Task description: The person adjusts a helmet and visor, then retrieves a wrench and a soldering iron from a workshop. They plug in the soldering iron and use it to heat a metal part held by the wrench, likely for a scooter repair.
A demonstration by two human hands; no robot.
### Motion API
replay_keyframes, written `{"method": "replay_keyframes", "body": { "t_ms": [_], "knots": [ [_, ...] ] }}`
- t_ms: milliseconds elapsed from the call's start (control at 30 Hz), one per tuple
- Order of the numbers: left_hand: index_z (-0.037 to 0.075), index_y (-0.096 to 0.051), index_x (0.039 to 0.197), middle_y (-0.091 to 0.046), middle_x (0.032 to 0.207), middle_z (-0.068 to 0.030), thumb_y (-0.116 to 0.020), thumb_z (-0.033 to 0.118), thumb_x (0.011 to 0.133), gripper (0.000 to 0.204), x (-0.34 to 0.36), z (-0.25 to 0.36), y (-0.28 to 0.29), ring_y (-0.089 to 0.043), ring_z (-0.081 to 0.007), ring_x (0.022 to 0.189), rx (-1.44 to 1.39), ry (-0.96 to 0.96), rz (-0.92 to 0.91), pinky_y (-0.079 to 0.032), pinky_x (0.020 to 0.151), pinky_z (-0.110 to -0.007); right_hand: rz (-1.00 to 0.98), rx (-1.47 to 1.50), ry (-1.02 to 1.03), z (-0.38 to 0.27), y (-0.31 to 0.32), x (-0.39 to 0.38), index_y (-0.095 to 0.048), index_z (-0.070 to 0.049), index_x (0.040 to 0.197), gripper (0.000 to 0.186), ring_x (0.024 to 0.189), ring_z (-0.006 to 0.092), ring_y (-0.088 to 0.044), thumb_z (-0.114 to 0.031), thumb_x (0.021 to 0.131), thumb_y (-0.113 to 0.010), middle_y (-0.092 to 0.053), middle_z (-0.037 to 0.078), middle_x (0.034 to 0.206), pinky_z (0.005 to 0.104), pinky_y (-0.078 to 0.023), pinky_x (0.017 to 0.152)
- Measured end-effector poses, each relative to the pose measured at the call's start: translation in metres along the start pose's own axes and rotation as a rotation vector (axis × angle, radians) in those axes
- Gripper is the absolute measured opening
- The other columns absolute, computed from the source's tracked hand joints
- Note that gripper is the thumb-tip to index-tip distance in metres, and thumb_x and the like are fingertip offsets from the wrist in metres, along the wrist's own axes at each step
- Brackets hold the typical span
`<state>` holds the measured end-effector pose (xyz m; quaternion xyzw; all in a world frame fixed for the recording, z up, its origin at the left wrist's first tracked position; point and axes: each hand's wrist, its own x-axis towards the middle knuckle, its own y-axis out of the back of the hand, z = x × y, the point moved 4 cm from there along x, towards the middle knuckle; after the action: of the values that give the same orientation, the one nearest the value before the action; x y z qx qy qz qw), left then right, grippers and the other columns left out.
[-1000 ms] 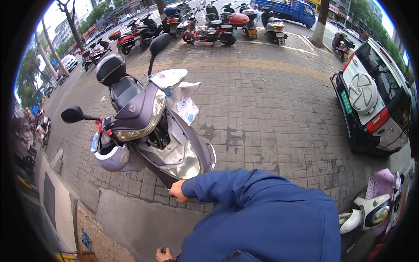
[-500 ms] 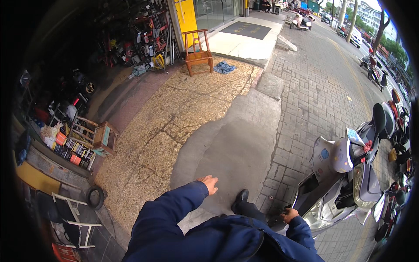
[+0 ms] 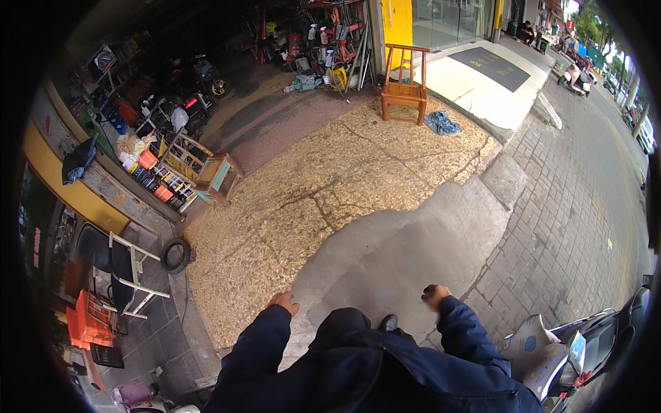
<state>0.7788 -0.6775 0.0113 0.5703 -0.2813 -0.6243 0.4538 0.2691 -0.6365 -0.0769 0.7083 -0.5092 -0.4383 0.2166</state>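
Note:
My left hand [image 3: 285, 303] hangs at the lower middle, above the concrete patch [image 3: 385, 268], its fingers loosely apart and nothing seen in it. My right hand [image 3: 435, 297], a little blurred, is closed around a small dark thing that I cannot make out. Behind it at the lower right stands the grey-purple scooter [image 3: 623, 323] with a lilac helmet [image 3: 549, 361], apart from the hand. My dark shoe [image 3: 387, 322] shows between my arms on the concrete.
A shop entrance [image 3: 248, 103] holds motorbikes, tools and shelves. A wooden chair [image 3: 403, 95] and blue cloth [image 3: 442, 122] lie ahead; a wooden frame seat [image 3: 206, 172], tyre [image 3: 175, 255], folding chair [image 3: 127, 272] and orange stools [image 3: 89, 320] are left. A paved walkway [image 3: 564, 193] runs right.
My view has swung left from the scooter toward the shop. My right hand has left the scooter's lower front and come up beside my body; my left hand has drawn back.

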Motion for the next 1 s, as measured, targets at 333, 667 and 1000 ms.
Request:
{"method": "replay_keyframes", "body": {
  "t_ms": [333, 667, 1000],
  "knots": [
    [0.012, -0.074, 0.093, -0.070, 0.097, -0.0125, -0.065, 0.033, 0.068, 0.034, 0.063, -0.060, -0.102, -0.063, -0.0301, 0.100, 0.015, 0.394, -0.277, -0.048, 0.093, -0.040, -0.103, -0.070, 0.167, -0.130, 0.144, 0.197, -0.065, -0.006, 0.109, 0.037, 0.091, 0.0307, -0.066, -0.029, 0.080, -0.063, -0.070, 0.015, 0.093, 0.0358, -0.051, 0.085],
    [0.009, -0.071, 0.096, -0.070, 0.095, -0.0109, -0.070, 0.039, 0.076, 0.036, 0.312, 0.036, 0.090, -0.066, -0.0287, 0.091, -0.118, 0.247, -0.158, -0.054, 0.084, -0.039, -0.208, -0.135, -0.125, -0.064, 0.221, 0.350, -0.069, -0.010, 0.100, 0.036, 0.089, 0.0300, -0.065, -0.036, 0.075, -0.065, -0.069, 0.014, 0.092, 0.0373, -0.052, 0.082],
    [0.009, -0.069, 0.099, -0.068, 0.096, -0.0169, -0.072, 0.036, 0.073, 0.038, 0.502, 0.064, 0.270, -0.066, -0.0319, 0.092, -0.249, 0.431, 0.006, -0.053, 0.083, -0.040, -0.623, -0.036, -0.364, -0.005, 0.238, 0.529, -0.067, -0.006, 0.084, 0.024, 0.066, 0.0210, -0.069, -0.028, 0.081, -0.059, -0.067, 0.007, 0.074, 0.0352, -0.057, 0.056]
  ]
}}
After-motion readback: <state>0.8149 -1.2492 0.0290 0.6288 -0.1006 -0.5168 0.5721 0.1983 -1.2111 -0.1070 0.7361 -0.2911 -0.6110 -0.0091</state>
